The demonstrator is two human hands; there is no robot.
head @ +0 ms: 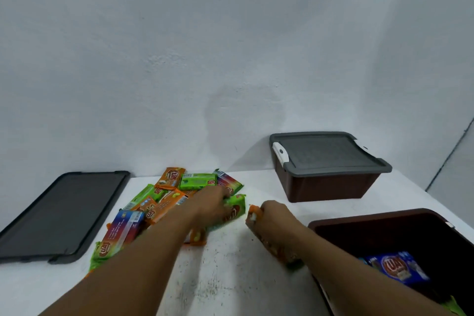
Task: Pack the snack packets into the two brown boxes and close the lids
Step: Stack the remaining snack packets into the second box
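Right grip point(272, 215): curled round an orange packet point(254, 210), whose long axis lies along the forearm.
Open box point(372, 215): just right of that grip, on the bench; right arm nearer.
Left grip point(215, 202): on a green packet point(237, 206) at the pile point(164, 200); hold too blurred to tell.

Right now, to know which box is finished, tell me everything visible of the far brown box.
The far brown box is a brown, plastic-looking tub with a dark grey lid fitted on top. A white latch shows at its left end. It stands upright on the white table, far right, near the wall. Only the table touches it; contents hidden.
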